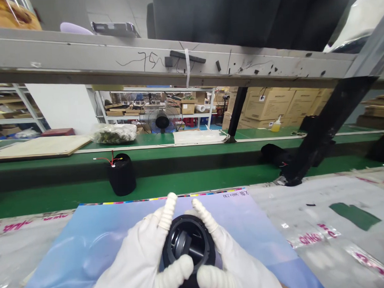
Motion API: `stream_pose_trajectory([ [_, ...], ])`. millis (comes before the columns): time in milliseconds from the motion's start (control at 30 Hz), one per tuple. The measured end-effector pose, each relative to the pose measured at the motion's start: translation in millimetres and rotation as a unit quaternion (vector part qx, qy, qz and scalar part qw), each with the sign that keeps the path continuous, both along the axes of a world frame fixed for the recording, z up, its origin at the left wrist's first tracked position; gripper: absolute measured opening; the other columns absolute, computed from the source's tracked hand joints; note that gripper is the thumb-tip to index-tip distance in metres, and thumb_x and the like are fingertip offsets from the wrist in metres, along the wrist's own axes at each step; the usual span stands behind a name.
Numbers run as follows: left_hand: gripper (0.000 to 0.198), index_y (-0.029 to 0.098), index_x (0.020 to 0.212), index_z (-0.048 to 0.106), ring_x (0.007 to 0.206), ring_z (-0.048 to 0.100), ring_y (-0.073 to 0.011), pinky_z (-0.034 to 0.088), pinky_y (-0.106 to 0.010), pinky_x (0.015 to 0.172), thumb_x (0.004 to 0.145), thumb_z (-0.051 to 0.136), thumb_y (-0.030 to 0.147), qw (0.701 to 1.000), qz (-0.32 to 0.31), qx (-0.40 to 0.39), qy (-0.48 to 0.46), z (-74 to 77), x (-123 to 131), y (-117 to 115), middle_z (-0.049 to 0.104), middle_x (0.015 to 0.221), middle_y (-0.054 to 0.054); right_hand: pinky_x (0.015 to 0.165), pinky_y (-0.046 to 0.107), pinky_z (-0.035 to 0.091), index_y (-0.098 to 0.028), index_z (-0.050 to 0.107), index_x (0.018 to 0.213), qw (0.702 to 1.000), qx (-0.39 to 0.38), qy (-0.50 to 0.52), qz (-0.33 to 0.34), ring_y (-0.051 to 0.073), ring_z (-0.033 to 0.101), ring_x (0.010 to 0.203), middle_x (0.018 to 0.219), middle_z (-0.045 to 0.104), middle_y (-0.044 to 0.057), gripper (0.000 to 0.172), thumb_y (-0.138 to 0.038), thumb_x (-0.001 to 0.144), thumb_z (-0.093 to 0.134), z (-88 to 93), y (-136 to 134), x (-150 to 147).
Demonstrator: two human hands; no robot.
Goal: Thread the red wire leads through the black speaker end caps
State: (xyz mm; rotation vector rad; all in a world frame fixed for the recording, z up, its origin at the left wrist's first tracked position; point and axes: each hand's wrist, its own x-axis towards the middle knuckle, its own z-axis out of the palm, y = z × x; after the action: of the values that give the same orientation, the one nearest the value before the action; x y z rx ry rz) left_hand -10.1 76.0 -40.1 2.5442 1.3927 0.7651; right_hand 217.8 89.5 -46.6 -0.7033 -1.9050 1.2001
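Hands in white gloves hold a black round casing [187,242] between them, the left hand [133,259] on its left side and the right hand [239,256] on its right. Both close narrowly around it, with ribbed white finger covers [168,211] pressed along its rim. The casing's open end tilts up toward the camera, showing a dark cylindrical part inside. Its lower part is hidden behind the hands, so I cannot tell whether it touches the blue sheet [88,254] beneath it.

That sheet lies on a surface [312,198] covered in clear plastic with pink printing. Beyond the surface edge runs a green belt [197,186], with a black cylinder [121,175] standing on it, red and yellow wires rising from its top. Another dark, soft-looking lump [271,154] sits further right. A scuffed gray metal beam [80,55] crosses above, and past it stand cardboard boxes [268,103] and a fan [162,120].
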Motion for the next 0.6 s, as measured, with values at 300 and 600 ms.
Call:
stream_pose_trajectory([
  [300,0.070,0.037,0.155,0.007,0.119,0.062,-0.0243,0.055,-0.037,0.094,0.095,0.039,0.056,1.000,0.015,0.014,0.014,4.8,3,-5,0.059,0.140,-0.002,0.118,0.044,0.031,-0.032,0.049,0.141,0.994,0.049,0.025,-0.092,0.026,0.041,0.139,0.145,0.050,0.005,0.049,-0.055,0.100,0.034,-20.2,4,-2],
  [600,0.064,0.034,0.152,0.024,0.110,0.066,-0.0224,0.054,-0.034,0.093,0.095,0.040,0.056,0.998,-0.014,-0.021,-0.055,8.7,6,2,0.067,0.129,-0.002,0.115,0.042,0.037,-0.036,0.051,0.138,0.995,0.041,0.026,-0.082,0.023,0.048,0.133,0.141,0.054,0.002,0.042,-0.051,0.100,0.038,-1.6,-3,-4],
])
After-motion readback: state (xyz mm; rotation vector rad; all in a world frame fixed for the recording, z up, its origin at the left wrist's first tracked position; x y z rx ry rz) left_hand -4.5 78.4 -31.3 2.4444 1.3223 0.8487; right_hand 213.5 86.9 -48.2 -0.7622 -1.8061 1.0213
